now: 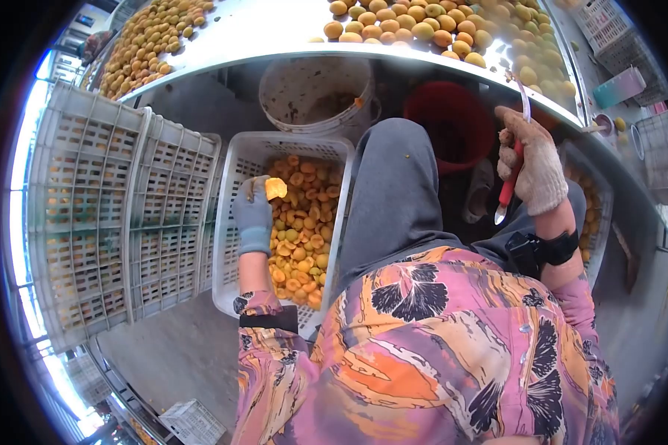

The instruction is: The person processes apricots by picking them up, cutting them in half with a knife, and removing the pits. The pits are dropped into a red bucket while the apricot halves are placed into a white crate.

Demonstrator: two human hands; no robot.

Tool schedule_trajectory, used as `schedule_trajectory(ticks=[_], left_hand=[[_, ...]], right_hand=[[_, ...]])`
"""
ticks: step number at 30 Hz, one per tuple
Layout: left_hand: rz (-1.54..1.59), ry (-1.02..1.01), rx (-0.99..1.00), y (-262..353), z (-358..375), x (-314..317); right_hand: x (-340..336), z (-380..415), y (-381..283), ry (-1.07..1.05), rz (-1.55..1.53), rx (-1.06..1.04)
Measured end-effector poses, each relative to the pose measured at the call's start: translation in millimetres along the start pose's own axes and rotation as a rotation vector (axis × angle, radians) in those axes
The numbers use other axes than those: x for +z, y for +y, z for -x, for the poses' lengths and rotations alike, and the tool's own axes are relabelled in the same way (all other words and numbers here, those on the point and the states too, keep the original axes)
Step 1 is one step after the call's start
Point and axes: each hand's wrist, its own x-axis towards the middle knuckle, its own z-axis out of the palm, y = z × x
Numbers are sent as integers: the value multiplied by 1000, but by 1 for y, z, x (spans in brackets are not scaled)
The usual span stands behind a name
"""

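My left hand [254,211], in a grey glove, holds a piece of orange fruit [276,188] over the left part of a white crate [346,159]. Many halved orange fruits [302,222] fill that crate. On the right, my right hand [531,159], in a dirty whitish glove, is wrapped round a tool with a red handle [510,178]. The tool has a metal end pointing down and a curved, pale end pointing up near the table's edge. Whole orange fruits [416,22] lie on the white table [267,33] ahead.
Stacked grey crates [89,208] stand at the left. Under the table are a white bucket [315,93] and a red bucket [449,122]. Another crate of fruit [597,215] sits beyond my right leg. A white crate [193,423] lies at the lower left.
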Motion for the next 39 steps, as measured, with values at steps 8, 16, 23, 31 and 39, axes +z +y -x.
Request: schedule_trajectory(ticks=[8, 16, 23, 31, 39], left_hand=[[-218, -70, 34, -89, -7, -16], [-919, -635, -319, -258, 46, -10], [-719, -838, -577, -288, 113, -10], [-709, -792, -431, -262, 102, 12], [-1022, -1001, 360, -237, 57, 29]], right_hand=[[13, -4, 7, -21, 43, 17], [14, -7, 10, -4, -6, -26], [6, -13, 15, -50, -153, -132], [-15, -8, 8, -113, -307, -65], [-64, -24, -11, 3, -709, -104]])
